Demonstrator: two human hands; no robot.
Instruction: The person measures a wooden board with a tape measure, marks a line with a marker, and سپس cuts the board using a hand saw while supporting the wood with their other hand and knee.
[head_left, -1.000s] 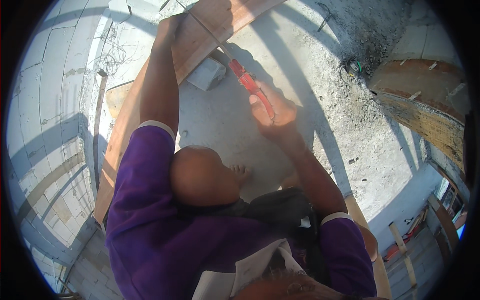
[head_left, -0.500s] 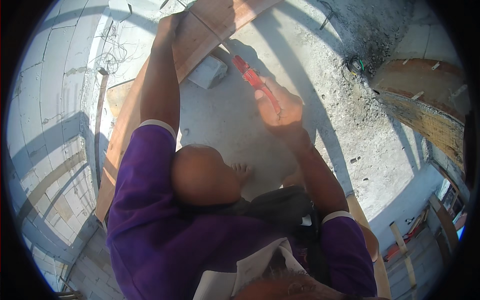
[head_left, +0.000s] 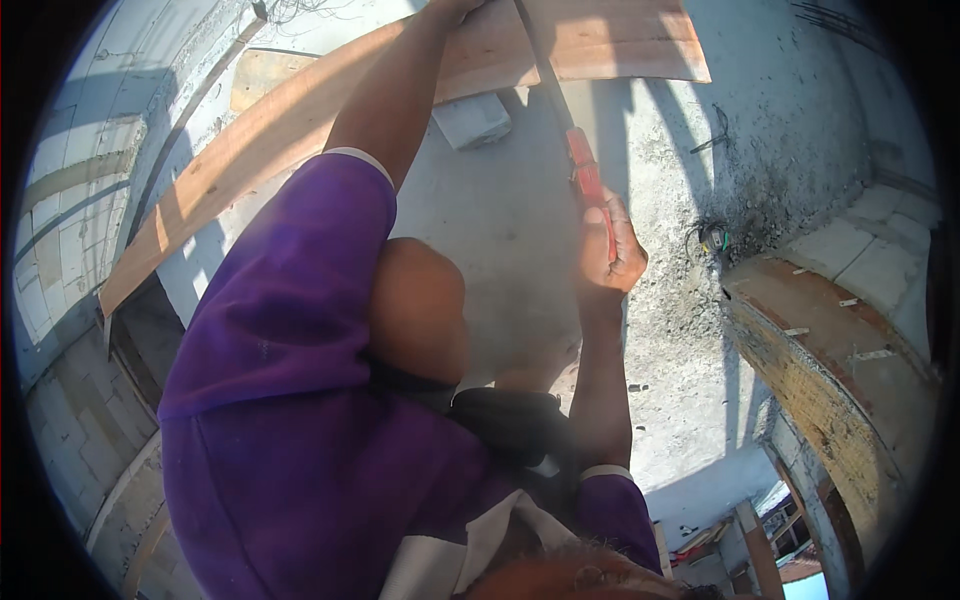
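A long wooden board (head_left: pixel 230 160) curves across the upper view. Across it runs the dark blade of a saw (head_left: pixel 545 70) with a red handle (head_left: pixel 582 150), and my right hand (head_left: pixel 610 245) is closed round that handle. My left hand (head_left: pixel 455 10) rests on the board at the top edge of the picture, left of the blade, its fingers mostly hidden. Just below the board, beside the blade, lies a pale block (head_left: pixel 470 120). My bare knee and purple sleeves fill much of the lower middle.
Pale block walls stand at the left. A dusty concrete floor (head_left: pixel 670 170) has rubble, thin rods and a small green-and-black item (head_left: pixel 712 238) with cable. Stained panels (head_left: pixel 810 370) stand at the right, with timber pieces at lower right.
The view has turned, so the board now lies flatter and further up in the picture. My right hand, the saw and my left hand appear shifted rightward, the left hand higher.
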